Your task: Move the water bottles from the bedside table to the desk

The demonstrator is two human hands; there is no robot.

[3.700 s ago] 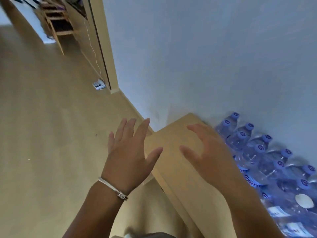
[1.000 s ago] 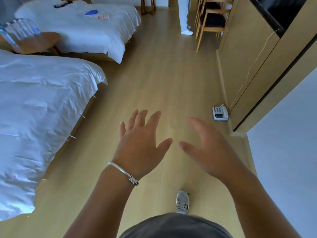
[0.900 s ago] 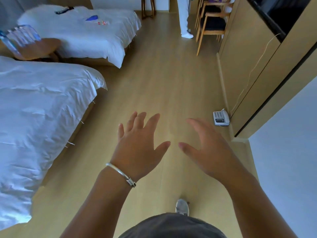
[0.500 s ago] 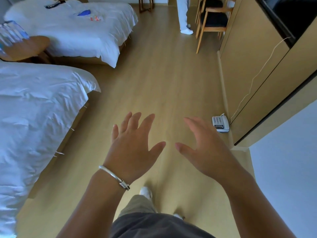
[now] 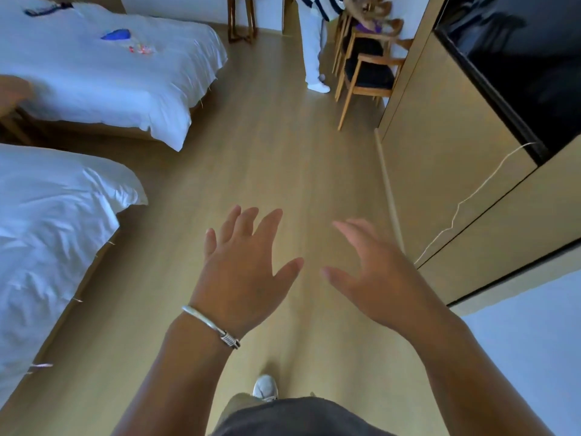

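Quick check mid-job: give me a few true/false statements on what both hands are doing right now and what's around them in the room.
1. Both hands are empty, fingers spread. True: the left hand and right hand hold nothing.
2. The right wrist wears a bracelet. False: the bracelet is on the left wrist.
3. A water bottle is in the left hand. False: no bottle shows in this view at all.
4. Two white beds lie to the left. True: the near bed and far bed.
5. A wooden chair stands ahead on the right. True.
6. The hands rest on the near bed. False: they hang over the wooden floor.
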